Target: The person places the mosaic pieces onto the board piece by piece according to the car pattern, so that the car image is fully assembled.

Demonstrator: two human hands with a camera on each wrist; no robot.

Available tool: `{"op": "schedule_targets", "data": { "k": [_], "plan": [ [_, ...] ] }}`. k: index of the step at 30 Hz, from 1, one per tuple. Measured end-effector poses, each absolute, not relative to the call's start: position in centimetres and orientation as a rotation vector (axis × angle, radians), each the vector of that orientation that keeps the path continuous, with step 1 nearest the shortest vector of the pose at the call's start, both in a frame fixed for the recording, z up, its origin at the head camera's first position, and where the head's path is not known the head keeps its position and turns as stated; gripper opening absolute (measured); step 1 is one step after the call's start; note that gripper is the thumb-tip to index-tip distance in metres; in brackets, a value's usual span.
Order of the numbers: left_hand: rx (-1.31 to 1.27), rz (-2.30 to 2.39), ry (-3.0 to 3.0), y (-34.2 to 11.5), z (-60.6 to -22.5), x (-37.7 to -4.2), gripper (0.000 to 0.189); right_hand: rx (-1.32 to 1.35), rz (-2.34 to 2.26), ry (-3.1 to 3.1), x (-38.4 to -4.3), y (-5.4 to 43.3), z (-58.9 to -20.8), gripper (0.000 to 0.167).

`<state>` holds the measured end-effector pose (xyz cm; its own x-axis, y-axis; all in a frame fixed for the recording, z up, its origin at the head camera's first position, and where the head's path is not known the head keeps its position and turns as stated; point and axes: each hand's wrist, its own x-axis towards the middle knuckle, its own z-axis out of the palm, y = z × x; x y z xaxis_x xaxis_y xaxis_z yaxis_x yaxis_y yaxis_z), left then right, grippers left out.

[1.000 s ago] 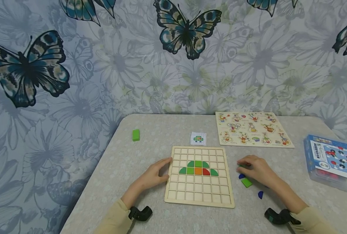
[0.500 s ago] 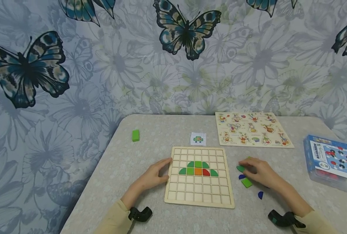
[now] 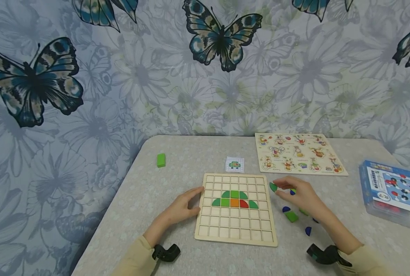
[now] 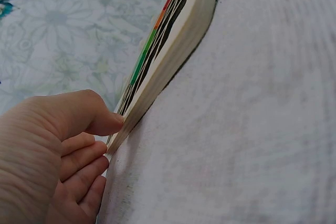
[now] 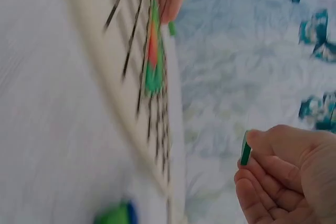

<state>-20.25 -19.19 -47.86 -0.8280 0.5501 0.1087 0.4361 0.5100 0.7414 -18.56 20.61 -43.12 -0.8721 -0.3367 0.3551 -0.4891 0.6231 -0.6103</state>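
My left hand [image 3: 180, 208] rests at the left edge of a wooden grid board [image 3: 235, 220], thumb and fingertips touching its side with the fingers fairly straight. On the board, green, orange and red tiles [image 3: 234, 201] form a stepped, dome-like shape. Just off the board's right edge, my right hand [image 3: 300, 194] pinches a dark green quarter-round tile [image 3: 273, 186] between thumb and fingertips, raised over the table; the right wrist view shows this tile [image 5: 245, 150] edge-on. Beneath and beside that hand lie a light green square tile [image 3: 291, 216] and blue quarter-round tiles [image 3: 308, 231].
A small pattern card [image 3: 234, 164] lies behind the board. At the back right is a wooden picture board [image 3: 299, 154], and farther right a blue-lidded plastic box [image 3: 392, 189]. A green block [image 3: 161, 160] sits at the back left. Patterned wallpaper [image 3: 205, 96] rises behind the table.
My right hand has picked the dark green quarter-round tile from the loose pieces and moved it up and left toward the board. My left hand has stayed at the board's edge.
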Motion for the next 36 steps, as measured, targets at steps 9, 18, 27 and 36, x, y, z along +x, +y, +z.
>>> {"op": "schedule_targets", "data": {
  "k": [9, 18, 27, 36],
  "plan": [
    [0.875, 1.200, 2.603, -19.3, -48.0, -20.3, 0.066, 1.023, 1.260, -2.595, -18.6, 11.3, -42.1, 0.027],
    [0.858, 1.203, 2.605, -19.2, -47.5, -20.1, 0.065, 1.150, 1.202, -2.613, -18.4, 6.3, -44.2, 0.026],
    [0.870, 1.214, 2.603, -19.3, -47.5, -20.0, 0.065, 1.164, 0.968, -2.688, -18.0, 5.4, -46.0, 0.025],
    [0.871, 1.217, 2.606, -19.3, -47.5, -20.0, 0.065, 1.167, 0.889, -2.701, -17.9, 5.4, -46.1, 0.025]
  ]
}}
